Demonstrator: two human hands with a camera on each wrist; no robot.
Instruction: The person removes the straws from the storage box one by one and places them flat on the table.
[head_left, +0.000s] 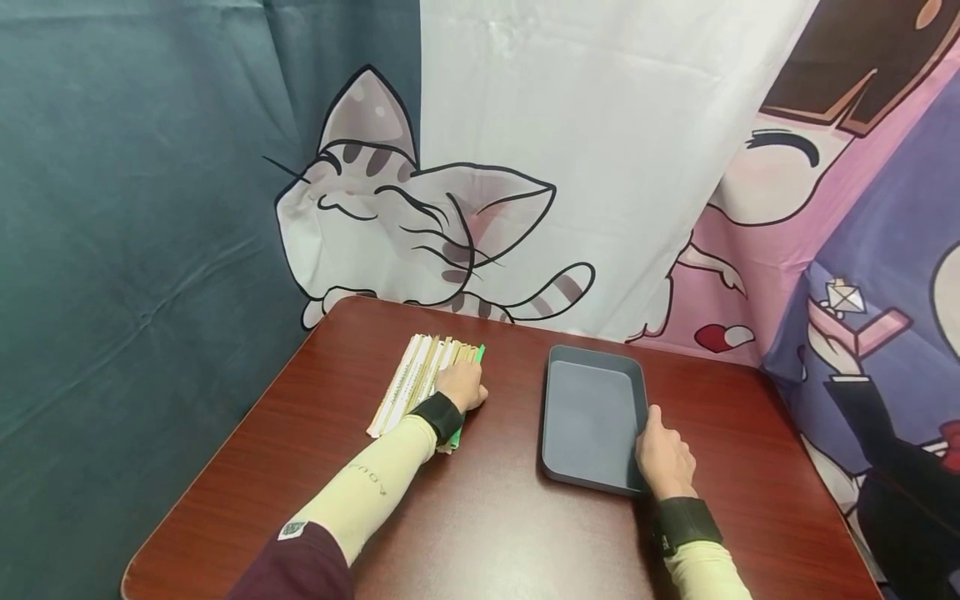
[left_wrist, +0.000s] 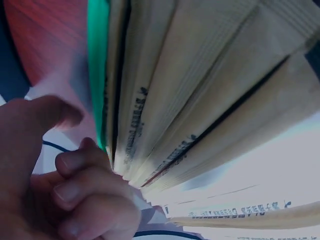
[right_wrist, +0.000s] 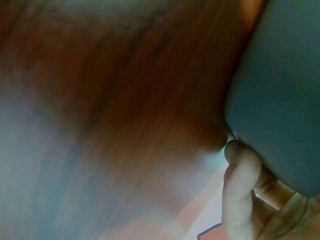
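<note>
A row of slim sticks in printed paper wrappers, which look like disposable chopsticks (head_left: 405, 383), lies on the table, a green strip (head_left: 480, 353) along its right side. My left hand (head_left: 461, 385) is over the right part of this row. In the left wrist view its fingers (left_wrist: 95, 195) are loosely curled beside the green edge, thumb apart, with nothing between them. A dark grey rectangular tray (head_left: 592, 417) sits to the right. My right hand (head_left: 666, 454) grips its right side near the front corner, thumb along the rim; curled fingers (right_wrist: 240, 185) meet its edge in the right wrist view.
The reddish-brown wooden table (head_left: 480, 533) has rounded corners and reflects light at the front. A strip of bare tabletop separates the chopsticks from the tray. Printed cloth curtains (head_left: 600, 125) with cartoon figures hang right behind the table and along its sides.
</note>
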